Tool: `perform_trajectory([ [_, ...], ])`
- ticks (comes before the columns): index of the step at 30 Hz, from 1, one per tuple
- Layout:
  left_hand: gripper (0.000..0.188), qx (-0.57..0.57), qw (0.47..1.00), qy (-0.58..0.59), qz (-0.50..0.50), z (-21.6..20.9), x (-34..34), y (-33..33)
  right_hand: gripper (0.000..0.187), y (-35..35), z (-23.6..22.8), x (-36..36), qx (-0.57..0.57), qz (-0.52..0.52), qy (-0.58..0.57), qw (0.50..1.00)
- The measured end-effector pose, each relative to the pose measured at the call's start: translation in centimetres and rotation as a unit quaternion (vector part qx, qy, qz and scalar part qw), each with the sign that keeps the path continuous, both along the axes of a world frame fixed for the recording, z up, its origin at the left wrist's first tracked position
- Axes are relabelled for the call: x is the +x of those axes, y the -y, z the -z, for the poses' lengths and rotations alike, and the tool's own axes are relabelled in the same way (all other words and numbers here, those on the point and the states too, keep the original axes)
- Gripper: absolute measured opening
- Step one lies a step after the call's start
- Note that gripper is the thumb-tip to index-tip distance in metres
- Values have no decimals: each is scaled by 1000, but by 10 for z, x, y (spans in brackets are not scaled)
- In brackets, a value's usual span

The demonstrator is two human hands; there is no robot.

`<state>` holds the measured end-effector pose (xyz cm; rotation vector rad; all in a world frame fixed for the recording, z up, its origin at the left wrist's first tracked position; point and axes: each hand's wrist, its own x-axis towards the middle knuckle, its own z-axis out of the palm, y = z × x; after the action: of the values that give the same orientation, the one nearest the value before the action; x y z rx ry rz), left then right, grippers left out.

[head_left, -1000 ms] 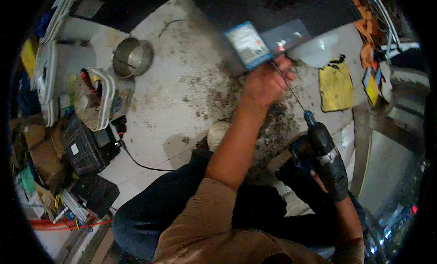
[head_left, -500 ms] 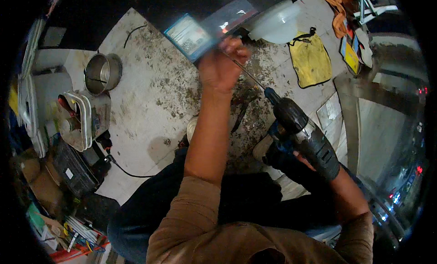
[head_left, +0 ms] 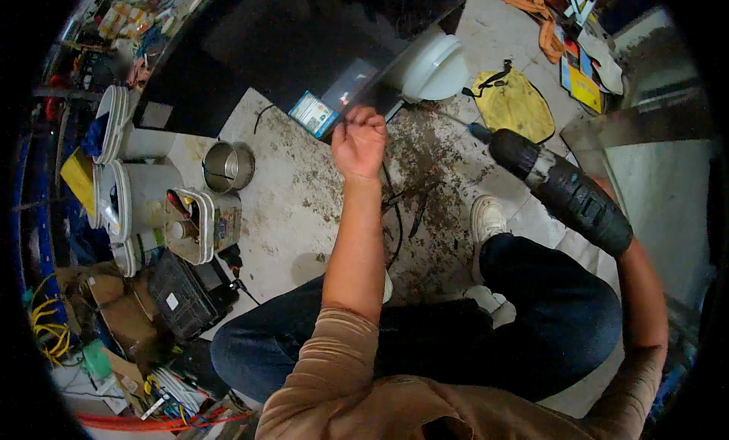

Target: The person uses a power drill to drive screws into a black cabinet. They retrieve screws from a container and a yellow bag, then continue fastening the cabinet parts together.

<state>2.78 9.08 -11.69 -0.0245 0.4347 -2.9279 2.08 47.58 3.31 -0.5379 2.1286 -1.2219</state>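
The left hand (head_left: 360, 145) curls at the near corner of the black panel (head_left: 292, 49), beside a label (head_left: 312, 114); the right hand (head_left: 606, 186) grips a drill (head_left: 558, 180) above the floor (head_left: 282, 201).

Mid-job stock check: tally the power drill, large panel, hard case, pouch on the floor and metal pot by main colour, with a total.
Mainly black: 3 (power drill, large panel, hard case)
Yellow: 1 (pouch)
Silver-grey: 1 (metal pot)
Total: 5
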Motion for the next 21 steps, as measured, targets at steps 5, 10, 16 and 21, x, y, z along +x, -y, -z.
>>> perform_trajectory([
  [5, 18, -138, 976, 164, -24, 9, 9, -19, 34, -73, 4, 48, 119, 44, -208, 970],
  [10, 15, -387, 882, 261, 73, 61, 24, -52, 40, -93, 36, 57, 98, 210, -163, 959],
  [16, 20, -784, 545, 189, 230, 89, -44, -140, 47, -119, 100, 50, 35, 334, -46, 941],
  [21, 22, -910, 382, 30, 157, 131, -125, -178, 38, -112, 136, 36, 50, 335, -96, 936],
])
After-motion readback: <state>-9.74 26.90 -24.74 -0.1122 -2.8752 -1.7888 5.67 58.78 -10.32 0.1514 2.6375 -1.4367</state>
